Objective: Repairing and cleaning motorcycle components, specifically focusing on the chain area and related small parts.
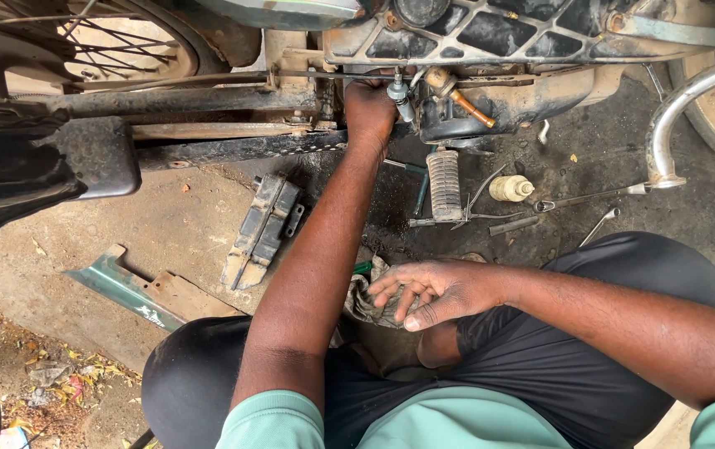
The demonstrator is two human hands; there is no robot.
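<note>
While the motorcycle (457, 50) fills the whole top of the view, lying low over the oil-stained concrete ground (183, 224) with its spoked rear wheel (108, 41) at the upper left and its dusty engine underside toward the right, the person crouches below it in dark trousers and a green shirt. A curved chrome pipe (665, 133) sweeps down at the far right. On the ground to the left lies a green side panel (133, 291), and just right of it a grey ribbed cover (262, 229) rests at a slant.

The left hand (370, 112) is stretched up under the frame, its fingers curled closed around a small fitting (397, 90) beside the engine's lower edge (what exactly is pinched there is hidden by the knuckles). Just to the right of it a brass-coloured nozzle (465, 104) juts from the case, and below that hangs the ribbed footpeg (445, 185).

The right hand (432, 291) rests low, near the knee, fingers spread loosely and laid flat on a dirty rag (370, 295); it clasps nothing.

Scattered between footpeg and knee are a small cream bottle (511, 189), a long thin spanner (590, 197), a shorter spanner (600, 224) and a pair of pliers (474, 212).
</note>
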